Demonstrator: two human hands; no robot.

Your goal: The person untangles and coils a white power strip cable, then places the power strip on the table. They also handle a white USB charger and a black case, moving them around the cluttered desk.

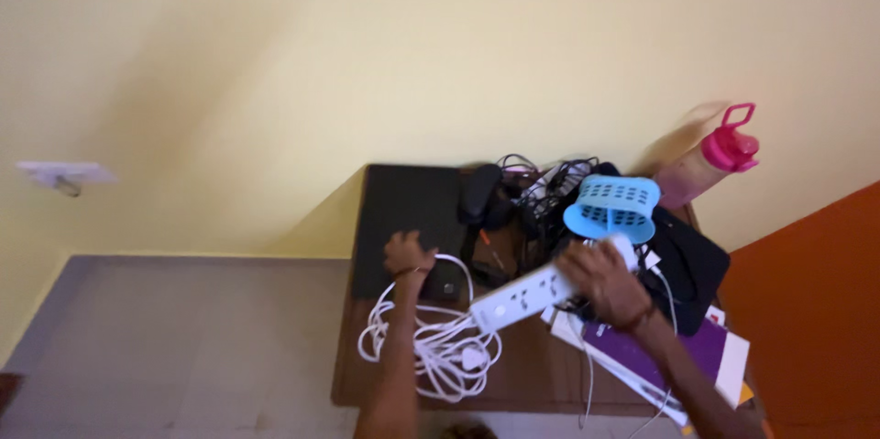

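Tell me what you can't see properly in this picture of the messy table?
- Head view: the right hand covers one end of the white power strip.
- The tangle of black cables behind the blue basket is too small and blurred to sort out.
- The left hand hides what its fingers touch on the black pad.
- The purple book is partly covered by the right forearm.

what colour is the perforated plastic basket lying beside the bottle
Light blue; the perforated plastic basket shows best in the head view.

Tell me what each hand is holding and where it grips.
Right hand grips the white power strip at its far end. Left hand rests on the strip's coiled white cable; grip unclear.
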